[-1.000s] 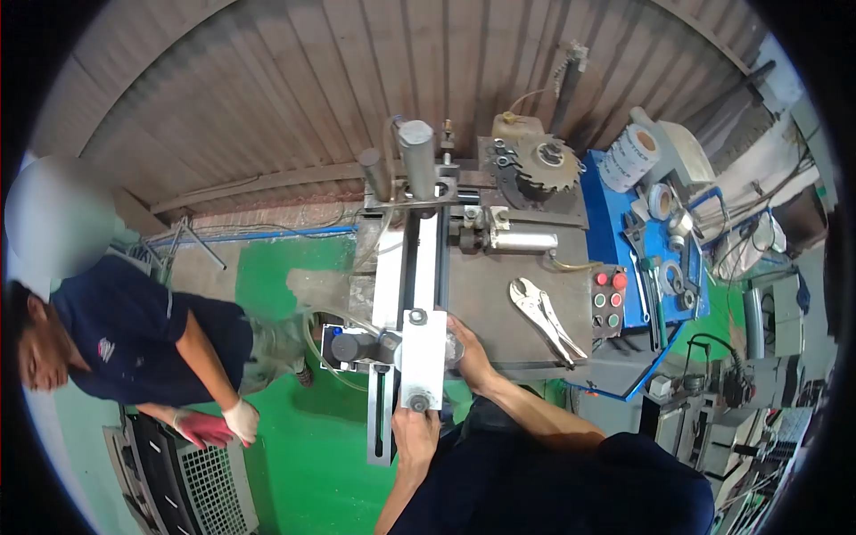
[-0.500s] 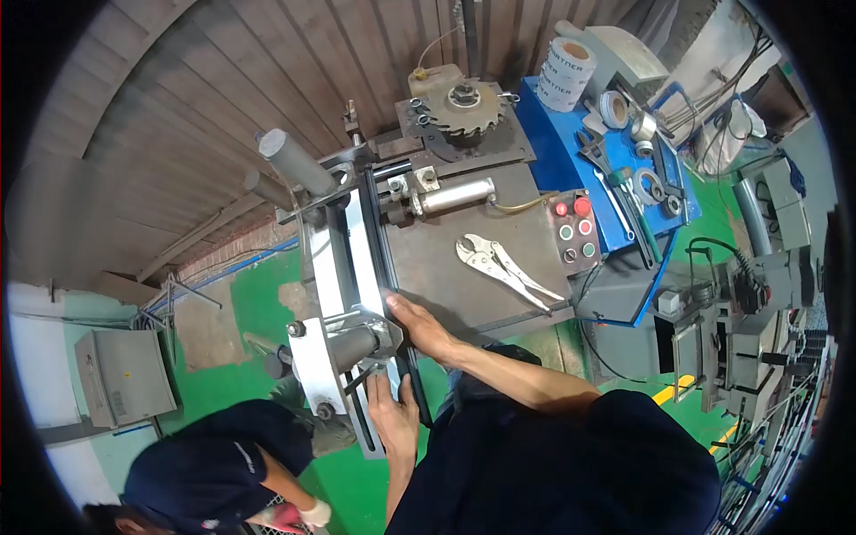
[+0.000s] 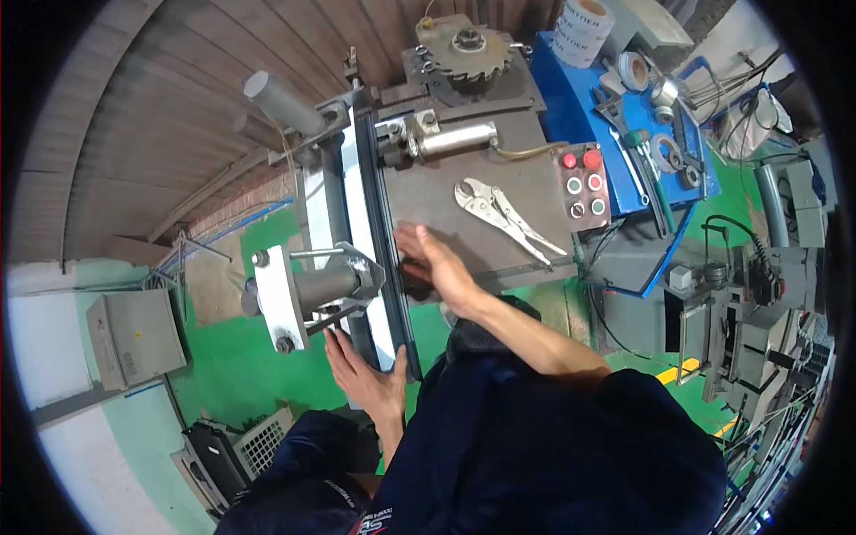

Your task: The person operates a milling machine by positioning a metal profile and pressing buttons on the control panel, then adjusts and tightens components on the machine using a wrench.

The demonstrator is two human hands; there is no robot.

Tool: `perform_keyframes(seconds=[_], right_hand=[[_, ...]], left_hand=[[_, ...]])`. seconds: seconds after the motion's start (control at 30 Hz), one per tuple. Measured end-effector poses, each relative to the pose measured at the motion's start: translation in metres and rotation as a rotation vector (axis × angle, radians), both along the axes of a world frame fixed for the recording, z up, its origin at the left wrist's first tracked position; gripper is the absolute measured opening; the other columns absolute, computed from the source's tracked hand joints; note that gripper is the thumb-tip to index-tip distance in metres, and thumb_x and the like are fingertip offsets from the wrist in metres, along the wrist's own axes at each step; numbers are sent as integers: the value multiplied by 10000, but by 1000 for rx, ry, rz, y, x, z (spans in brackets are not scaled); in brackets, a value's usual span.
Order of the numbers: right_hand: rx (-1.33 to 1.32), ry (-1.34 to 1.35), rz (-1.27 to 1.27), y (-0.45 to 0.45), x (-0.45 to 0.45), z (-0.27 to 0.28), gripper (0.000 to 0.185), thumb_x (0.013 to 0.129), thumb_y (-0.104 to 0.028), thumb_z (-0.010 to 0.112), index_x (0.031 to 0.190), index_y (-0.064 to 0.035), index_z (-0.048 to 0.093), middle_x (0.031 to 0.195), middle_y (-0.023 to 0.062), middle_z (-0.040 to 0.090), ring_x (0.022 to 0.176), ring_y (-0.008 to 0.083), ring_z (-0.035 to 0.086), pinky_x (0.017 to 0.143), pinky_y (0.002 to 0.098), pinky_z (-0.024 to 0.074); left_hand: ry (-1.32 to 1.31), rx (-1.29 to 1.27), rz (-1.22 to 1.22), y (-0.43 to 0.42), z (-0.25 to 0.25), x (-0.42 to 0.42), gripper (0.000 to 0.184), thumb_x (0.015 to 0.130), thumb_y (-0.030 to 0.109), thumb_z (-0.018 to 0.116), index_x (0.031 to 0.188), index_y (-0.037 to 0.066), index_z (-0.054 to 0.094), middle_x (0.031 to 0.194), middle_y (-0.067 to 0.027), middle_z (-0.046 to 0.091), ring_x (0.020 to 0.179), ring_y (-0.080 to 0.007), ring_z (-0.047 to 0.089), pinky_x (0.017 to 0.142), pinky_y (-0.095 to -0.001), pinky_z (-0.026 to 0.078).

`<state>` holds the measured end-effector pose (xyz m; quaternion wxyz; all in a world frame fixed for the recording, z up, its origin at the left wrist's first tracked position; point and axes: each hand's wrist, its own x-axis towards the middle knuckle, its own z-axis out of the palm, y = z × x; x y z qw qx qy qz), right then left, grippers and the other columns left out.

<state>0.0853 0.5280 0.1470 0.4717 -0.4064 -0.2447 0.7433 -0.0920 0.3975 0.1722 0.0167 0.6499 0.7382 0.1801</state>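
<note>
My right hand is open beside the long dark strip lying along the table, my left hand spreads at its near end, grip unclear, and it looks light, stiff, smooth, best held mid-length and there.

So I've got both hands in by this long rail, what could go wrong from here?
Pinching looks like the main risk: your left hand is at the rail's near end, close under the grey cylinder, so its fingers could get caught if that assembly moves. The locking pliers lie loose on the table with their handles towards the near edge, and could be knocked off. The toothed saw blade shows no cover, so reaching that way might cut you.
</note>
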Motion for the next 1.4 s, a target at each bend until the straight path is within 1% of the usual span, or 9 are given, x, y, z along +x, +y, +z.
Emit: perform_keyframes(seconds=[0.13, 0.33, 0.43, 0.63, 0.77, 0.8, 1.0, 1.17, 1.4], right_hand=[[-55, -10, -82, -14, 16, 7, 769, 1061, -623, 331, 1546, -28, 373, 1570, 154, 430, 1439, 265, 413, 1141, 400, 371], [-179, 76, -197, -40, 20, 10, 698, 1070, -571, 388, 1498, -22, 438, 1496, 126, 512, 1303, 228, 519, 1088, 383, 420], [-188, 110, -192, -52, 23, 8, 701, 1070, -566, 390, 1499, -12, 431, 1498, 148, 504, 1323, 256, 512, 1101, 397, 412], [-159, 157, -120, -64, 28, 13, 726, 1071, -572, 376, 1512, 3, 405, 1526, 178, 469, 1394, 299, 462, 1147, 435, 380], [-94, 124, -69, -66, 32, 29, 728, 1079, -574, 337, 1526, -2, 392, 1541, 179, 451, 1411, 303, 445, 1158, 460, 365], [-72, 96, -66, -65, 32, 33, 728, 1081, -575, 324, 1529, -5, 391, 1547, 177, 445, 1413, 305, 441, 1161, 470, 359], [36, 35, -155, -48, 32, 42, 689, 1082, -542, 356, 1495, 5, 436, 1518, 182, 478, 1393, 320, 467, 1131, 446, 393], [253, -99, -319, -9, 33, 63, 711, 1080, -579, 300, 1458, 5, 447, 1481, 182, 492, 1352, 291, 482, 1092, 443, 400], [459, -96, -429, 61, -39, 44, 744, 1064, -618, 305, 1459, -1, 434, 1502, 179, 456, 1365, 284, 462, 1130, 461, 339]], left_hand=[[13, -23, -4, 1, 3, 3, 1005, 774, 426, 820, 1545, -4, 338, 1621, -208, 310, 1464, -434, 312, 1183, -563, 258], [82, -32, -16, 2, 3, 6, 1091, 689, 336, 907, 1569, 54, 328, 1631, -214, 280, 1455, -440, 324, 1147, -562, 313], [43, -57, 7, 3, 6, 8, 1093, 705, 409, 904, 1561, 36, 335, 1627, -225, 284, 1461, -457, 314, 1166, -565, 290], [131, -75, -18, 5, 6, 6, 1096, 719, 390, 898, 1570, 31, 309, 1613, -252, 290, 1443, -460, 335, 1151, -574, 309], [27, -80, 2, 6, 4, 0, 1034, 742, 405, 884, 1538, 7, 356, 1598, -260, 313, 1426, -477, 354, 1149, -574, 314], [51, -52, 16, 7, 5, 3, 1009, 713, 334, 913, 1514, 14, 389, 1580, -252, 344, 1408, -459, 400, 1133, -528, 380], [-127, -41, 144, 6, 13, 9, 1132, 650, 242, 950, 1544, -9, 303, 1510, -279, 426, 1393, -444, 412, 1152, -503, 346], [-124, 10, 132, 3, 4, 4, 1149, 657, 318, 932, 1549, -15, 290, 1544, -266, 391, 1415, -427, 383, 1155, -520, 312], [-193, 18, 128, 0, 10, 3, 1042, 714, 255, 872, 1529, -51, 299, 1578, -253, 337, 1381, -438, 393, 1117, -515, 320]])
